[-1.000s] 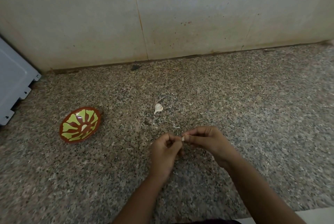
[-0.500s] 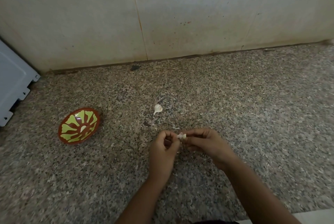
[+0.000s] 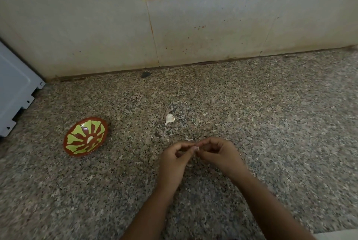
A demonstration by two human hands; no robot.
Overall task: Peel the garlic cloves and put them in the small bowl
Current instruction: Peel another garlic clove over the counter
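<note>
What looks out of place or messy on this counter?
Nothing serious. Reddish specks stain the wall, a dark smudge sits on the counter by the wall, and a scrap of garlic skin lies beside the left hand. One loose clove lies apart from the small bowl.

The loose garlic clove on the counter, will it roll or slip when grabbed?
The garlic clove looks small, so probably light. Its bulbous body and thin tail suggest wobbling rather than rolling far. Its skin seems on, so likely not slippery.
</note>
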